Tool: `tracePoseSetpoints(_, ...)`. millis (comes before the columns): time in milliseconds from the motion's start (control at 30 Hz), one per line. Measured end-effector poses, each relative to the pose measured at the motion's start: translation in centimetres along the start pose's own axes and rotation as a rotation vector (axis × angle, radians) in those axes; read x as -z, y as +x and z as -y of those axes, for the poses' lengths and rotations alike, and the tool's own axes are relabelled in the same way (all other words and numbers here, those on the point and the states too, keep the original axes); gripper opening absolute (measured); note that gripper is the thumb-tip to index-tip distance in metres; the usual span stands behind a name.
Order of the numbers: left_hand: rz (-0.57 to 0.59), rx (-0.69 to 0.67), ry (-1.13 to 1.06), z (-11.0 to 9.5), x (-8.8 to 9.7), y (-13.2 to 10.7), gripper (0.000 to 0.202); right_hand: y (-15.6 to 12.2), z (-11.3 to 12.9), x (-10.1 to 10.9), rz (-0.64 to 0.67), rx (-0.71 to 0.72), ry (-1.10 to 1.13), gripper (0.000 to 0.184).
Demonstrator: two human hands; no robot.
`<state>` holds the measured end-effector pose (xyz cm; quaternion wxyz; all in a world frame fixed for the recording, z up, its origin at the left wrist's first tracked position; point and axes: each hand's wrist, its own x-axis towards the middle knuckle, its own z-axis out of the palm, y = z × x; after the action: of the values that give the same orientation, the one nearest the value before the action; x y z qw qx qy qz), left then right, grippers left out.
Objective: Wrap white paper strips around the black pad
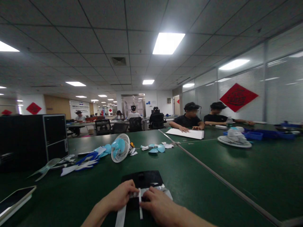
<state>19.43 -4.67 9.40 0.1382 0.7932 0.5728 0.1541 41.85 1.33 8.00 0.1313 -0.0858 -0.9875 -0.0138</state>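
Observation:
A black flat piece [144, 178] lies on the green table in front of me, with a pale strip of material across it, partly hidden by my hands. My left hand [123, 194] presses its closed fingers down on this near a narrow white strip [141, 209]. My right hand [159, 201] has curled fingers, with its thumb and fingertips against the right side of that narrow strip, which points toward me. A wider white band [121, 217] hangs down below my left hand. Beyond my right hand, a whitish sheet edge [168, 193] sticks out.
A white fan guard with blue blades [119, 148], loose blue blades [156, 148] and gloves [80, 165] lie ahead. Left are a black computer case [55, 135] and a phone-like device [16, 200]. A metal seam [213, 176] crosses the table. Two co-workers sit at right.

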Motion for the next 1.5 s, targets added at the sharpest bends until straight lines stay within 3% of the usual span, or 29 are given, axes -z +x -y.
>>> tracePoseSetpoints(200, 0.003, 0.000, 0.002, -0.3, 0.2, -0.1, 0.041, -0.6, 0.0, 0.3, -0.008, 0.024, 0.066, 0.036)
tracePoseSetpoints(433, 0.000, 0.016, -0.008, -0.8, 0.3, -0.3, 0.043, 0.2, 0.3, 0.3, -0.049, -0.072, 0.167, 0.038)
tracePoseSetpoints(600, 0.004, 0.031, 0.018, -1.7, 0.9, -1.3, 0.039, -0.7, -0.4, 0.6, -0.039, -0.076, 0.248, 0.040)
tracePoseSetpoints(1067, -0.033, 0.081, -0.073, -0.4, 0.9, -6.2, 0.035, -4.8, -3.0, 3.0, 0.053, -0.182, 0.230, 0.046)
tracePoseSetpoints(1500, 0.004, 0.140, -0.197, 0.2, 0.8, -7.3, 0.045, -5.0, -3.0, 3.3, 0.047, -0.223, 0.297, 0.044)
